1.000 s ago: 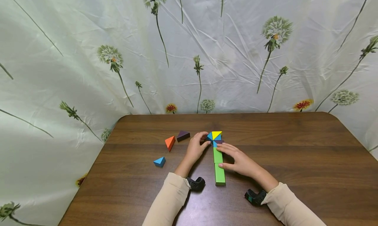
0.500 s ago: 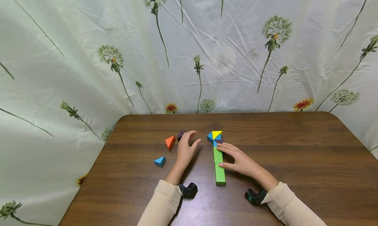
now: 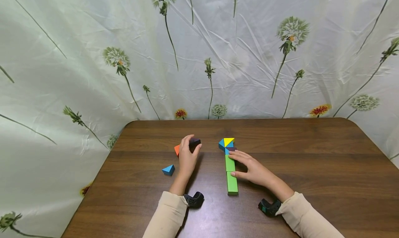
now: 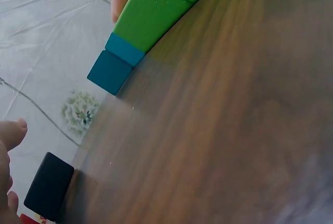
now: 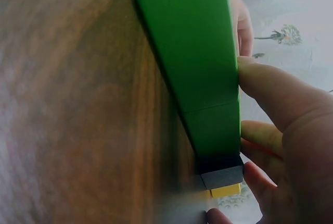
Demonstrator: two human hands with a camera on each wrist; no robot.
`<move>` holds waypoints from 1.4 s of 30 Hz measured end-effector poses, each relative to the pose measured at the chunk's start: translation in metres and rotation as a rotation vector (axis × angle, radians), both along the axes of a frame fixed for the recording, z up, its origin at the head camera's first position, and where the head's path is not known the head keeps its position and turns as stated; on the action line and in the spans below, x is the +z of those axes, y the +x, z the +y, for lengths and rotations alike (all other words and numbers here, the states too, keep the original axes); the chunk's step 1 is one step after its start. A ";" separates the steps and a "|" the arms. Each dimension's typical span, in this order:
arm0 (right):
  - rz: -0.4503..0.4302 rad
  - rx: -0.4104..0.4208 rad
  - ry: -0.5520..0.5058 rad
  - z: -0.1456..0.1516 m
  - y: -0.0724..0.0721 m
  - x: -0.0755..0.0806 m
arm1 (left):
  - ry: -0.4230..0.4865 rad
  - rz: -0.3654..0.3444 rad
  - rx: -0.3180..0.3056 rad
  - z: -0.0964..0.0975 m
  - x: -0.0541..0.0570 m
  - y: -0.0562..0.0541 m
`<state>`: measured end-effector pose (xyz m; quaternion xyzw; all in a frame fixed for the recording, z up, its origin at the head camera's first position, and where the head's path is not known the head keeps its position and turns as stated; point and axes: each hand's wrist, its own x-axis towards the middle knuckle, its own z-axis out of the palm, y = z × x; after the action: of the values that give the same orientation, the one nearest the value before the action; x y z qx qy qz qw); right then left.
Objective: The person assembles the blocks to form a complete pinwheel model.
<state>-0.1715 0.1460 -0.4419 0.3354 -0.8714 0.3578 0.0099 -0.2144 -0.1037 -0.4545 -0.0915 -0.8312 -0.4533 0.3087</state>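
Observation:
My left hand hovers by a dark purple triangular block, fingers loosely bent and thumb apart from them. It partly covers this block and an orange triangular block. In the left wrist view, the fingertips stand close over the purple block, with a gap showing. My right hand rests on a line of blocks, thumb on the nearer green block and fingers over the farther green block. Beyond them sit a small purple block, blue triangular blocks and a yellow triangular block.
A loose blue triangular block lies left of my left forearm. The brown wooden table ends at a hanging curtain with a dandelion print. A black strap device is on my left wrist, another black device on my right.
My left hand has left the blue block at the far end of the line and moved left to the purple block. The right hand and the line of blocks have stayed put.

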 end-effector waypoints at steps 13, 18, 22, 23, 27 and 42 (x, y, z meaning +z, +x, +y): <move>0.008 0.003 -0.002 0.000 0.000 0.000 | -0.010 -0.143 -0.009 -0.005 0.000 -0.005; 0.008 0.001 -0.003 0.001 0.000 -0.001 | -0.021 -0.210 -0.004 -0.007 -0.001 -0.009; 0.010 0.000 -0.003 0.001 0.000 -0.001 | -0.035 -0.253 -0.004 -0.009 -0.003 -0.012; 0.007 0.000 -0.003 0.001 0.000 -0.001 | -0.039 -0.261 -0.005 -0.009 -0.004 -0.013; 0.001 0.001 0.002 0.000 0.000 -0.001 | -0.051 -0.295 -0.004 -0.012 -0.006 -0.017; -0.005 0.001 -0.001 0.000 0.000 0.000 | -0.045 -0.311 -0.041 -0.017 -0.005 -0.024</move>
<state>-0.1717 0.1460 -0.4420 0.3349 -0.8711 0.3592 0.0079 -0.2380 -0.1206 -0.4596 -0.0441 -0.8767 -0.4497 0.1650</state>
